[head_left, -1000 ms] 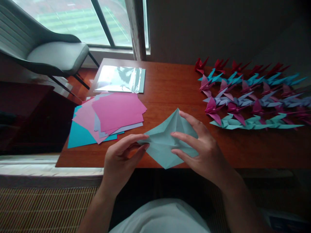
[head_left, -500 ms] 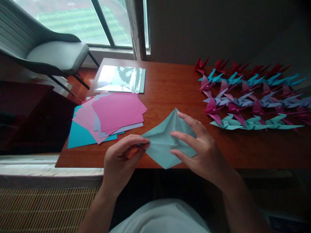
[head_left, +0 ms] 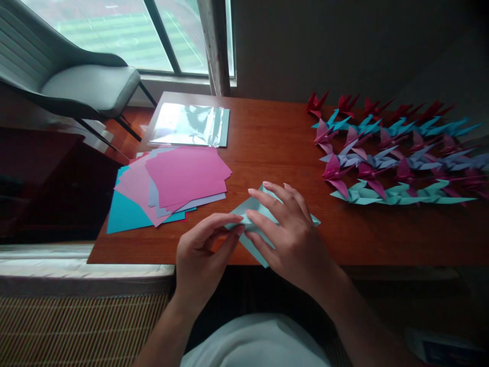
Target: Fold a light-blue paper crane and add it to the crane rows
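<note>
A sheet of pale green origami paper (head_left: 253, 245) with creases lies tilted under both hands at the table's front edge. My left hand (head_left: 202, 250) pinches its left corner between thumb and forefinger. Spread across the paper's upper face, my right hand (head_left: 288, 227) has its fingers apart. Its thumb and forefinger tips touch the paper on either side of a raised crease, close to the left fingertips. The right hand covers much of the sheet, and a folded tip shows past it on the right.
Loose pink, lilac and blue paper sheets (head_left: 185, 176) overlap at the left of the wooden table (head_left: 267, 137). Behind them lies a clear packet of paper (head_left: 187, 125). Rows of folded paper cranes (head_left: 385, 158) stand at the right. A chair (head_left: 89, 89) is by the window.
My right hand has moved left across the paper, toward the left fingertips. The sheet's middle has drawn up and narrowed. My left hand has shifted slightly right, still pinching the corner.
</note>
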Demonstrator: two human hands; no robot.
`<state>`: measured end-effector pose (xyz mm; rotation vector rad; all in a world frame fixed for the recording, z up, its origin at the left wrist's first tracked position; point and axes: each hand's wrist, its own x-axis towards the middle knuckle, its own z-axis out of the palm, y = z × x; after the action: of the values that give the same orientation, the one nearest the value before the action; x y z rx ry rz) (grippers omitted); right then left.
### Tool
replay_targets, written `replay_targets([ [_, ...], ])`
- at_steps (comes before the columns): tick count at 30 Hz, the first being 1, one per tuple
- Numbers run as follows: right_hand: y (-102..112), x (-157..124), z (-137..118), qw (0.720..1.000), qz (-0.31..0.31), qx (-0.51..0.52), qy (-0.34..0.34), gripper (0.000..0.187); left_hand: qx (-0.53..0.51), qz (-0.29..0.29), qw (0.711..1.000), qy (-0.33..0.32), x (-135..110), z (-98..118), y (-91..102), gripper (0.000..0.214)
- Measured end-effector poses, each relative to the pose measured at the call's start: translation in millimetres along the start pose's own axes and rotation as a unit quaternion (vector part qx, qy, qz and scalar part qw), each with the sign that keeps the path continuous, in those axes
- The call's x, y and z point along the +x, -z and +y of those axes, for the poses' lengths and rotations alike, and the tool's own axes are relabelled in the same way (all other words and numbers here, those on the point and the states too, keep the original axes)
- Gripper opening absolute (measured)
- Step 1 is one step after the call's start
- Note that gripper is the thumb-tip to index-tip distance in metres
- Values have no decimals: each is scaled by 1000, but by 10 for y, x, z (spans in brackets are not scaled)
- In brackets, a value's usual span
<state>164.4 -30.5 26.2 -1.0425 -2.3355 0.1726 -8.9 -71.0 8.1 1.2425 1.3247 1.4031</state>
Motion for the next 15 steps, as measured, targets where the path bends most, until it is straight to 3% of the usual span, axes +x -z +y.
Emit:
replay_targets([
  [8, -49, 0, 28, 998, 32, 53, -2, 11, -44, 14, 998, 31, -20, -17, -45, 36],
  [15, -15, -2, 54, 997, 23, 77, 2, 10, 61, -25, 997, -47, 59, 40, 87, 19],
])
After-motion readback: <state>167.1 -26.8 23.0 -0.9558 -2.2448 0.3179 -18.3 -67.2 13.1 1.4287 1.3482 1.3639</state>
